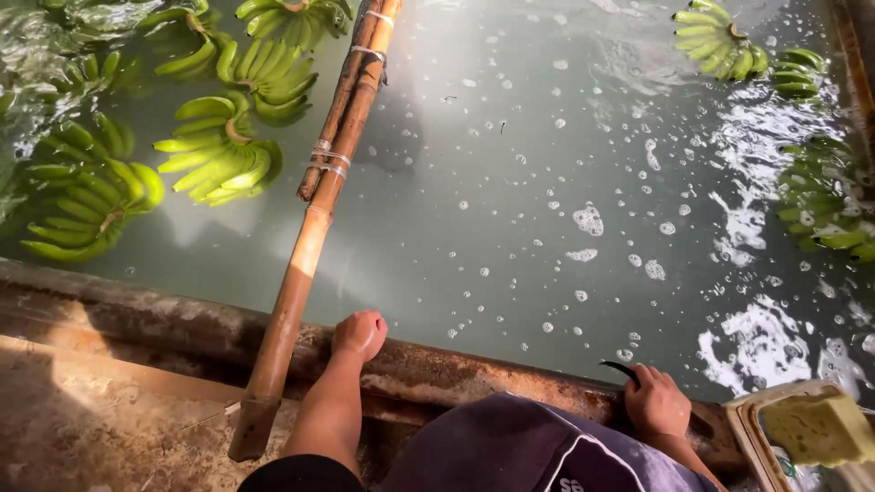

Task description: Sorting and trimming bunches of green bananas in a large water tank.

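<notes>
Evidently you are bracing your fisted left hand point(360, 333) on the tank rim point(137, 314) while your right hand point(656, 401) is gripping a curved knife point(622, 368), steadying yourself above the water point(510, 182).

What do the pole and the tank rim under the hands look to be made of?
Pole: likely bamboo, tan and smooth, with visible joints and pale bindings. Tank rim: probably rusted metal or worn concrete, brown, rough and mottled; the left hand rests on it.

1. The tank rim point(137, 319) runs across the near side, with the water point(510, 182) beyond it.
2. A bamboo pole point(314, 228) leans over the rim into the water.
3. Banana bunches point(214, 155) float left of the pole; others point(720, 41) float far right.
4. The left hand point(360, 334) rests on the rim just right of the pole; the right hand point(656, 401) rests further right, beside a tray point(752, 428) holding a sponge point(816, 428).
</notes>
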